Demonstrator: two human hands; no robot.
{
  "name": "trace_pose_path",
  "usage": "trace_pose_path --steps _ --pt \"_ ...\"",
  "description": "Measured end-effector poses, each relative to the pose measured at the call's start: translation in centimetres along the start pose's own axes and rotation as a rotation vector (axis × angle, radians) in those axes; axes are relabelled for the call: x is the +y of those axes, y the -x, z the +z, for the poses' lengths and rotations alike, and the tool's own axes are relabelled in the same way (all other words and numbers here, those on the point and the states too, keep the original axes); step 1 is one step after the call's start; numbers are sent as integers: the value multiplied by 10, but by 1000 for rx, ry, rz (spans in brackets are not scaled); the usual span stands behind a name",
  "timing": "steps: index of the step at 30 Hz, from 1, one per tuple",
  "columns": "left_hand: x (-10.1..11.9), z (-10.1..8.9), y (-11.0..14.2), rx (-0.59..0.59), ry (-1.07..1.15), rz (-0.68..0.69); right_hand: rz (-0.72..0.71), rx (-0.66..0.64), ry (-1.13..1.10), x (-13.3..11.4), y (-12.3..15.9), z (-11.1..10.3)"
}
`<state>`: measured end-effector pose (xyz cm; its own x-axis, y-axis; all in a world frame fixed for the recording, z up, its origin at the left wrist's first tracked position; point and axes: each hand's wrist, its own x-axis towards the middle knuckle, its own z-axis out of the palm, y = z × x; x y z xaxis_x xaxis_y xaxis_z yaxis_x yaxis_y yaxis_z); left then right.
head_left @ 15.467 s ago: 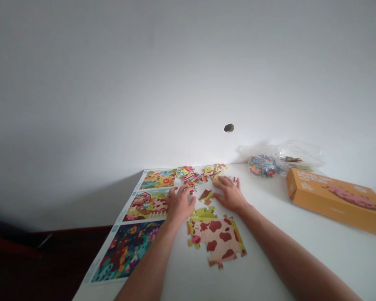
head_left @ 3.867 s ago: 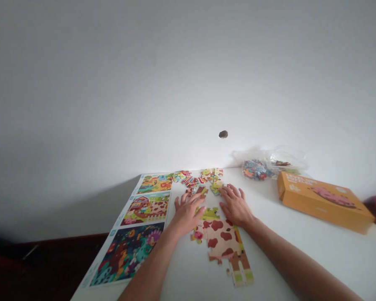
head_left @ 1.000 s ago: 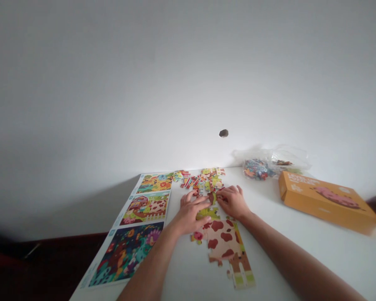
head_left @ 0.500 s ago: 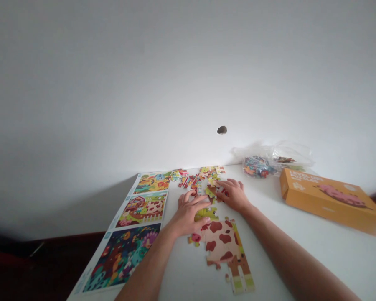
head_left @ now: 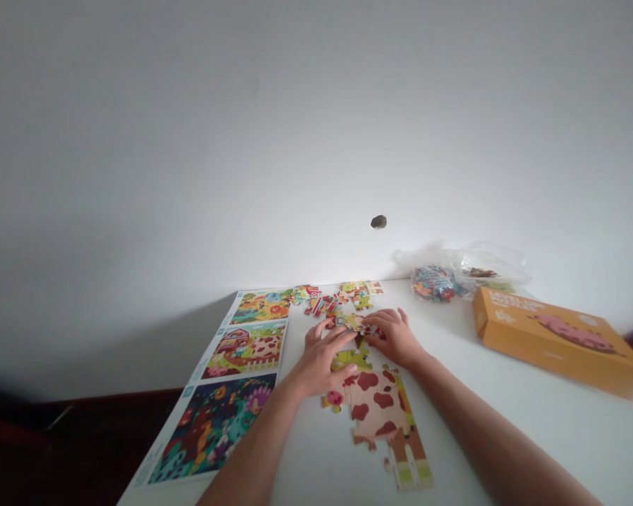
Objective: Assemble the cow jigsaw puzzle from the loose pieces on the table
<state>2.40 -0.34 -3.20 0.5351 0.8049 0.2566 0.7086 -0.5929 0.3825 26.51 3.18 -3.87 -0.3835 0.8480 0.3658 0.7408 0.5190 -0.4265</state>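
Note:
A partly joined cow puzzle (head_left: 380,411), pink with brown spots, lies on the white table (head_left: 506,429) in front of me. My left hand (head_left: 321,355) rests flat at its top left, fingers stretched over a green piece (head_left: 348,358). My right hand (head_left: 398,337) sits just beyond the puzzle's top edge, fingers curled onto a small loose piece (head_left: 356,323) that both hands touch. More loose pieces (head_left: 337,299) are scattered beyond the hands, near the wall.
A printed sheet with three picture panels (head_left: 232,379) lies along the table's left edge. An orange puzzle box (head_left: 553,337) lies at the right. Clear bags of pieces (head_left: 456,274) lie behind it against the wall. A dark hole (head_left: 378,222) marks the wall.
Since the earliest frame the cow puzzle has gained pieces at its lower end. In the last second my right hand reached into the loose pieces and drew one back toward the puzzle's top.

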Motion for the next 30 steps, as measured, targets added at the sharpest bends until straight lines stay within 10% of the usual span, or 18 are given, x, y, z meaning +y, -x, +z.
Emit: trace_pose_path --steps 12,21,30 --pt "6 -2 -1 61 106 59 123 384 -149 8 0 0" --pt "1 13 -1 216 494 -69 -286 148 -307 -28 8 -13" --pt "0 15 -5 246 719 -109 -344 122 -185 -25 6 -11"
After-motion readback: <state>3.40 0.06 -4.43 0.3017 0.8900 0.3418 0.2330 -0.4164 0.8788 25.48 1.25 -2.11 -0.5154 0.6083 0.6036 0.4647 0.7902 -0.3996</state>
